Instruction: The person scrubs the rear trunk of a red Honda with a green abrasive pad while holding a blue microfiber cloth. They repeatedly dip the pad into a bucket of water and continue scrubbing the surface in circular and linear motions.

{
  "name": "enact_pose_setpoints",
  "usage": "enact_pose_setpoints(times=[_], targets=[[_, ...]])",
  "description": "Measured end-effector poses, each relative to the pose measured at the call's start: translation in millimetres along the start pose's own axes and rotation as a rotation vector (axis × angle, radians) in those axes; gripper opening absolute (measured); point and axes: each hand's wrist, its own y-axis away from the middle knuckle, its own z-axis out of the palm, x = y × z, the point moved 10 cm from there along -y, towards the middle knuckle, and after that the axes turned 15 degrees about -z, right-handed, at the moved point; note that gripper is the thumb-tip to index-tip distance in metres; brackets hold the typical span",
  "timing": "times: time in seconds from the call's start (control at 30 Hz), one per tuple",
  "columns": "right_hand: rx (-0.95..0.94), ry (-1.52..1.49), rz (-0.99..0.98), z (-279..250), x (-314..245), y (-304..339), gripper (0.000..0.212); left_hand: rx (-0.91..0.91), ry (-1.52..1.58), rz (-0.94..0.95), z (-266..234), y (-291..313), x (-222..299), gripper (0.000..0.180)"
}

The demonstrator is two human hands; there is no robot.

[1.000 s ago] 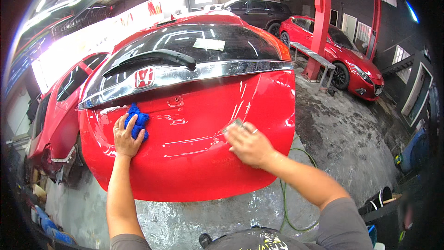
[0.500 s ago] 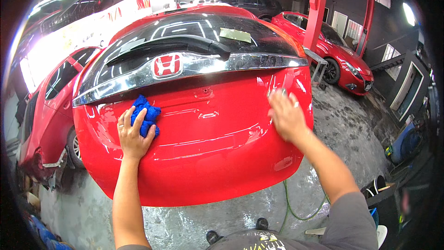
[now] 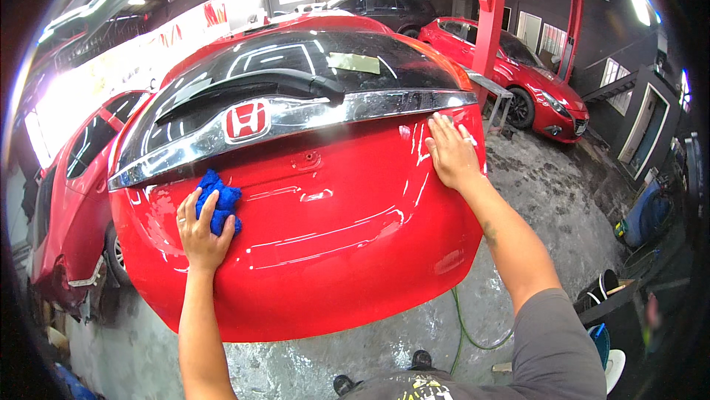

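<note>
A red car tailgate (image 3: pixel 325 281) fills the middle of the view, with a chrome trim strip (image 3: pixel 370 106) and a red emblem (image 3: pixel 247 119) across it. My left hand (image 3: pixel 198 233) presses a crumpled blue microfiber cloth (image 3: pixel 220 200) against the left part of the panel, its fingers bent over the cloth. On the right side, my right hand (image 3: pixel 451 153) lies against the red paint just under the chrome strip. Its fingers are stretched out, with a ring on one, and it holds nothing. Above the trim, a black rear wiper (image 3: pixel 259 83) crosses the dark rear window (image 3: pixel 288 48).
Another red car (image 3: pixel 89 148) stands close on the left, and a red car (image 3: pixel 518 67) is parked at the far right behind a red post (image 3: pixel 491 15). A metal stand (image 3: pixel 499 100) is beside the tailgate. A green hose (image 3: pixel 460 318) runs over the wet grey floor (image 3: pixel 540 207).
My right hand has moved up the panel to just below the chrome strip. My left hand stays on the blue cloth at nearly the same spot. The view has shifted slightly.
</note>
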Motion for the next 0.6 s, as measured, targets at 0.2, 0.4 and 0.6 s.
enact_pose_setpoints(times=[0.2, 0.4, 0.6], targets=[[-0.031, -0.348, -0.129, -2.4, -134.3, 105.8, 0.064, -0.004, -0.021, -0.048, -13.6, 9.3, -17.2, 0.062], [0.031, -0.189, 0.086, 8.8, 1.1, -0.4, 0.06, -0.009, -0.02, -0.029, -2.7, 1.3, -4.4, 0.062], [0.036, -0.263, 0.018, 13.0, -87.4, 72.6, 0.06, -0.026, -0.07, -0.042, -13.9, 10.0, -19.8, 0.063]])
